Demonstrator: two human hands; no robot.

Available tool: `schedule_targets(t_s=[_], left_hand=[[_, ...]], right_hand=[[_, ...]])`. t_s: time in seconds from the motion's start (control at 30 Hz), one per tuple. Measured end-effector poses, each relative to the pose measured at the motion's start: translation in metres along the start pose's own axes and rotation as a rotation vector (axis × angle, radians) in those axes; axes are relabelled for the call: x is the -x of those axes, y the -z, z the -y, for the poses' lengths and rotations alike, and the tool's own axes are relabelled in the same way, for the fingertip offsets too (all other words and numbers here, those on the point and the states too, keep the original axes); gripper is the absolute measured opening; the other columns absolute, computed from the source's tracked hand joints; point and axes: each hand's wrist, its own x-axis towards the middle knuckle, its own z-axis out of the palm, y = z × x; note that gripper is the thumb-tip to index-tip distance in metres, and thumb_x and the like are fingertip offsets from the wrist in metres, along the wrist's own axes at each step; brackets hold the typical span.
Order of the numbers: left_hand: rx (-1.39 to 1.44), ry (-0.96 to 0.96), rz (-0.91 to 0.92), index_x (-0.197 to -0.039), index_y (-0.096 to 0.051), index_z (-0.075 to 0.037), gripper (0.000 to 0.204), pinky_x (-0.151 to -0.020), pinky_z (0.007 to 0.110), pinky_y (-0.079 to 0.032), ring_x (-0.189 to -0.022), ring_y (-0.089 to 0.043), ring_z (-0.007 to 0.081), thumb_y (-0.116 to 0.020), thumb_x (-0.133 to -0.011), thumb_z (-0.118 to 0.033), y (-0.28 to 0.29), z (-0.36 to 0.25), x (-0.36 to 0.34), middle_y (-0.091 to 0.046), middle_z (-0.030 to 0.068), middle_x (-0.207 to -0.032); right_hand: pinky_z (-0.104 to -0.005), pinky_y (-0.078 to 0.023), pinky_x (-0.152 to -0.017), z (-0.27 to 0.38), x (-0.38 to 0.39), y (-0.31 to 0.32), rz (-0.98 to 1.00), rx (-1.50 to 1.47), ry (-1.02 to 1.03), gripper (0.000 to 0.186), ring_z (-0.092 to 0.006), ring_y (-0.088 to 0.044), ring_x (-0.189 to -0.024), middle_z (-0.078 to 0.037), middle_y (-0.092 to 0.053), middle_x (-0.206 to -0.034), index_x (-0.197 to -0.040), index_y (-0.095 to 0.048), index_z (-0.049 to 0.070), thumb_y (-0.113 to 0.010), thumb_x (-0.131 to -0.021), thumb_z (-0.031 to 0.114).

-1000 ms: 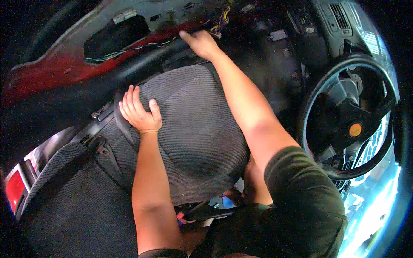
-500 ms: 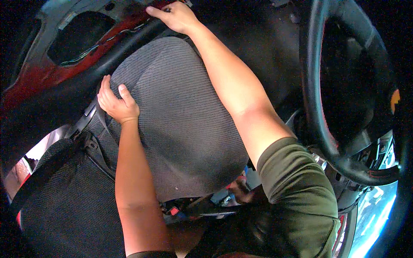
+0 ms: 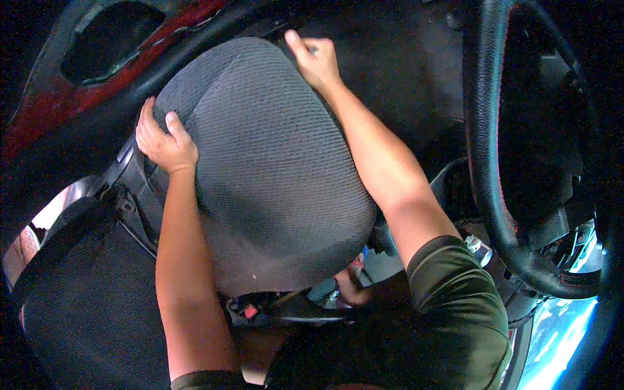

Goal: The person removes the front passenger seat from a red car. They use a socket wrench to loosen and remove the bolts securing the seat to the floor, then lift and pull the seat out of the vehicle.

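A grey ribbed-cloth car seat cushion [image 3: 273, 149] fills the middle, tilted before me. Against its left side rests my left hand [image 3: 168, 140], fingers stretched out along the edge and thumb apart. Just beyond the cushion's far right edge is my right hand [image 3: 317, 62], its thumb pointing out and its fingers curled. A small dark spot shows between those fingers; I cannot make out what they hold, if anything.
At the right stands a black steering wheel [image 3: 484, 143]. A red and grey door frame [image 3: 78, 97] lies at the far left. A darker seat part [image 3: 91, 292] sits at the lower left, and a red buckle button [image 3: 251, 312] shows below the cushion.
My right hand has come back from the door side, rightward and nearer, to the cushion's far right edge. My left hand stays at the cushion's left side. The view has shifted slightly.
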Motion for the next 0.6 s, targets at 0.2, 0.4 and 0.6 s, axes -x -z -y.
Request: schedule_targets(t_s=[0.2,0.4,0.6], left_hand=[[0.016,-0.008,0.018,-0.136,-0.062,-0.002,0.053,-0.109,0.048,-0.040,-0.122,-0.060,0.0385,-0.053,-0.101,-0.040,-0.001,0.007,-0.002,-0.067,0.0180,-0.134],[0.011,0.009,0.029,-0.137,-0.061,-0.001,0.059,-0.109,0.049,-0.039,-0.123,-0.059,0.0392,-0.048,-0.104,-0.048,0.004,0.011,-0.006,-0.065,0.0182,-0.136],[-0.018,0.045,0.082,-0.141,-0.057,-0.002,0.062,-0.117,0.053,-0.032,-0.133,-0.054,0.0376,-0.042,-0.105,-0.050,0.012,0.007,-0.012,-0.059,0.0173,-0.144]], right_hand=[[-0.0334,-0.033,-0.052,0.001,-0.033,0.025,-0.206,-0.079,0.016,0.072,-0.0107,-0.038,-0.053,0.003,-0.044,-0.055,-0.056,-0.045,0.008,-0.058,-0.103,0.062],[-0.0346,-0.043,-0.090,-0.024,-0.052,0.053,0.305,0.000,-0.313,0.062,-0.0196,-0.058,-0.089,-0.005,-0.065,-0.083,-0.074,-0.065,0.005,-0.046,-0.110,0.053],[-0.0448,-0.035,-0.120,-0.028,-0.068,0.048,0.556,-0.076,-0.676,0.088,-0.0336,-0.037,-0.151,-0.021,-0.041,-0.163,-0.165,-0.028,0.008,-0.075,-0.091,0.018]])
